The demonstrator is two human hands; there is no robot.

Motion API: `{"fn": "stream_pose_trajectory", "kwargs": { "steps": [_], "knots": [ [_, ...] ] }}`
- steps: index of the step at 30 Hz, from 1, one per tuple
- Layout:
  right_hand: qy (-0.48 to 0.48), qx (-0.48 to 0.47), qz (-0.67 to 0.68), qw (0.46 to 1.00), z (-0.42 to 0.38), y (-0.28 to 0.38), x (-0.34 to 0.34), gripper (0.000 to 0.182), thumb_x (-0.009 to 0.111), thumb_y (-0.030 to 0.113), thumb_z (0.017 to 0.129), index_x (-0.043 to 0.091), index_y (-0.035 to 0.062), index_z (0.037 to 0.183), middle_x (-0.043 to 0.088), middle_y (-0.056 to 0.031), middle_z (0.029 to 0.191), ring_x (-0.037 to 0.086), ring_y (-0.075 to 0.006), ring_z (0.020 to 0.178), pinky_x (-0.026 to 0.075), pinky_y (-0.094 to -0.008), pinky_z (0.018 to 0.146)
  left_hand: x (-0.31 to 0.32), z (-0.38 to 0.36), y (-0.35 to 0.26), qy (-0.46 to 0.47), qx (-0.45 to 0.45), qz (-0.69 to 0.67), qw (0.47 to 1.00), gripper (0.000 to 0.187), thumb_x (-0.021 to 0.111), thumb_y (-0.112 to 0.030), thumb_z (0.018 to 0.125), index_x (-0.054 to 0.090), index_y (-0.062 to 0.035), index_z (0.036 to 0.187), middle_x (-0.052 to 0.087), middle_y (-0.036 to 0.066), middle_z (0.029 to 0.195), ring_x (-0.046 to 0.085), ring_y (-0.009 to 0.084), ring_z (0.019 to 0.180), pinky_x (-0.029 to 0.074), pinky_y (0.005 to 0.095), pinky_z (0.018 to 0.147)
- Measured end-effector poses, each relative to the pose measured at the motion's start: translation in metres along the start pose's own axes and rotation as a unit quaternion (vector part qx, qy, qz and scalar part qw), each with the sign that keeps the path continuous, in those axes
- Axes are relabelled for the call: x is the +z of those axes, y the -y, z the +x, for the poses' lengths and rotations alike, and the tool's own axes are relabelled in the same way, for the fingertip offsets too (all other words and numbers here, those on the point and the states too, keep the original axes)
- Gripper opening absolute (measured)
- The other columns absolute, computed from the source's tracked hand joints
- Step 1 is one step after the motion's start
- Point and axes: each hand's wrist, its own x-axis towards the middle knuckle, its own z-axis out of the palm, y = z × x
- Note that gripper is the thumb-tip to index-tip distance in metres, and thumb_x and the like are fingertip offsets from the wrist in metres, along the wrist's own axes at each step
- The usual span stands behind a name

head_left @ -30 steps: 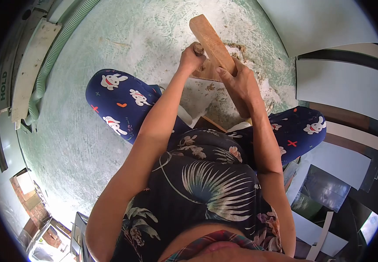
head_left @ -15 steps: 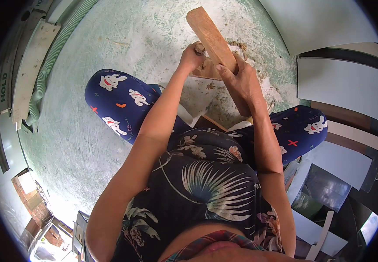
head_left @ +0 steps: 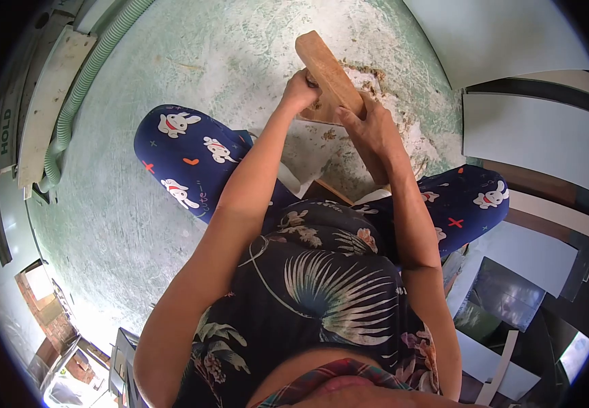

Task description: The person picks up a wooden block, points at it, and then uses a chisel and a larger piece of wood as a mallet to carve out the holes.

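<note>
My right hand (head_left: 374, 128) is wrapped round the near end of a thick wooden block (head_left: 327, 66), which slants up and to the left. Closed below the block's far part, my left hand (head_left: 299, 93) grips a chisel by its round wooden handle (head_left: 311, 80); the blade is hidden. The block overlaps the top of that handle in this view. Beneath both hands a wooden workpiece (head_left: 328, 112) lies low near the floor, with chips on and around it. Part of it is covered by my right hand and the block.
Wood chips (head_left: 370, 71) are scattered on the worn green floor (head_left: 192, 75). My bent knees flank the work. A ribbed hose (head_left: 80, 95) and long boards (head_left: 53, 109) run along the left. Large flat panels (head_left: 535, 126) stand at the right.
The wooden block has come down with my right hand, and its far end now covers the top of the chisel handle. My left hand has stayed nearly in place.
</note>
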Motion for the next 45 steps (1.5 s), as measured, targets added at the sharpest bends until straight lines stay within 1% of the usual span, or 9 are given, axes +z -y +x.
{"fn": "stream_pose_trajectory", "kwargs": {
  "steps": [7,10,16,19,25,31,40,43,45],
  "knots": [
    [-0.026,-0.034,0.069,0.997,-0.008,0.011,-0.006,0.060,0.064,0.040,0.083,0.054,-0.0050,0.122,0.061,-0.0284,0.106,0.065,-0.0380,0.093,0.049,-0.0416,0.082,0.002,0.006,0.015,0.013,0.036,-0.013,0.999,0.039,0.067,-0.016,0.074,0.062,-0.0019,0.110,0.067,0.018,0.106,0.064,0.0299,0.101,0.050,0.0364,0.084],
    [0.051,0.032,0.031,0.998,-0.005,0.010,-0.005,0.059,0.064,0.039,0.083,0.054,-0.0045,0.122,0.062,-0.0278,0.103,0.065,-0.0376,0.093,0.049,-0.0416,0.083,0.002,0.006,0.005,0.025,-0.009,0.029,0.999,0.039,0.068,-0.018,0.074,0.062,-0.0006,0.109,0.067,0.018,0.105,0.064,0.0299,0.100,0.050,0.0362,0.084],
    [-0.008,-0.004,0.009,1.000,-0.005,0.000,-0.001,0.059,0.065,0.038,0.083,0.054,-0.0034,0.123,0.063,-0.0284,0.101,0.065,-0.0377,0.093,0.049,-0.0423,0.083,-0.002,-0.002,-0.007,0.009,0.003,0.041,0.999,0.042,0.072,-0.022,0.073,0.062,-0.0009,0.108,0.068,0.016,0.101,0.065,0.0282,0.095,0.050,0.0353,0.081],
    [-0.042,-0.042,0.035,0.998,-0.007,0.006,-0.005,0.059,0.065,0.038,0.083,0.054,-0.0029,0.124,0.062,-0.0284,0.102,0.065,-0.0374,0.092,0.049,-0.0422,0.082,-0.002,-0.002,0.000,0.030,0.039,-0.048,0.998,0.043,0.072,-0.020,0.072,0.062,-0.0021,0.110,0.068,0.016,0.100,0.066,0.0272,0.094,0.051,0.0352,0.081],
    [0.021,0.039,0.030,0.999,0.000,-0.001,0.001,0.060,0.064,0.040,0.083,0.054,-0.0052,0.122,0.061,-0.0270,0.104,0.065,-0.0372,0.090,0.050,-0.0415,0.080,0.001,-0.004,-0.010,-0.003,0.034,0.053,0.998,0.039,0.067,-0.015,0.078,0.058,-0.0024,0.113,0.066,0.019,0.104,0.064,0.0308,0.099,0.050,0.0376,0.083],
    [-0.024,0.002,-0.017,1.000,-0.001,-0.002,0.000,0.060,0.065,0.040,0.082,0.055,-0.0049,0.122,0.063,-0.0273,0.101,0.064,-0.0381,0.093,0.049,-0.0417,0.082,0.002,-0.010,-0.017,-0.024,0.052,0.086,0.995,0.037,0.063,-0.015,0.083,0.054,-0.0031,0.116,0.064,0.021,0.110,0.060,0.0351,0.105,0.049,0.0399,0.087],
    [-0.046,0.000,0.056,0.997,-0.007,0.014,-0.014,0.060,0.065,0.039,0.082,0.054,0.0006,0.126,0.067,-0.0255,0.097,0.066,-0.0348,0.093,0.050,-0.0402,0.082,-0.005,-0.007,-0.028,-0.020,0.046,0.035,0.998,0.036,0.067,-0.017,0.082,0.055,-0.0010,0.112,0.064,0.021,0.108,0.060,0.0355,0.105,0.049,0.0411,0.087],
    [-0.063,-0.020,0.052,0.996,-0.005,0.009,-0.013,0.060,0.066,0.037,0.084,0.054,-0.0055,0.124,0.067,-0.0201,0.082,0.066,-0.0223,0.074,0.051,-0.0338,0.069,-0.002,-0.007,-0.021,-0.029,0.047,0.059,0.997,0.036,0.068,-0.017,0.081,0.056,-0.0015,0.111,0.063,0.021,0.109,0.059,0.0351,0.107,0.049,0.0412,0.087],
    [-0.063,-0.028,0.053,0.996,-0.005,0.009,-0.013,0.059,0.066,0.037,0.084,0.054,-0.0049,0.124,0.067,-0.0199,0.082,0.066,-0.0223,0.074,0.051,-0.0338,0.069,-0.003,-0.009,-0.024,-0.024,0.045,0.059,0.997,0.037,0.068,-0.018,0.081,0.056,-0.0018,0.111,0.064,0.021,0.109,0.059,0.0351,0.106,0.048,0.0413,0.087]
  ]
}}
